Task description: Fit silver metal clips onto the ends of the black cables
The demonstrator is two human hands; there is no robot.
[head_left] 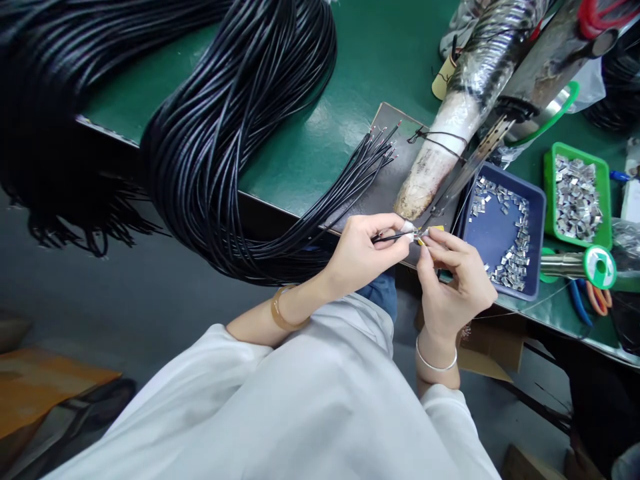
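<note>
My left hand [367,247] pinches the end of a black cable [387,237] at the table's front edge. Close beside it, my right hand [450,270] has thumb and fingers closed on a small piece with yellow on it [438,229], partly hidden by the fingertips. The two hands' fingertips nearly meet under the tip of a soldering iron [445,197], which slants down from the upper right. A large bundle of black cables [240,133] lies to the left, its stripped ends [383,143] spread on a grey board [387,175].
Right of the hands are a blue tray [493,233] and a green tray [607,200] with small metal parts. A solder spool [600,267], orange-and-blue-handled pliers [580,303] and a plastic-wrapped duct [445,140] are nearby. More cables [55,133] hang at far left.
</note>
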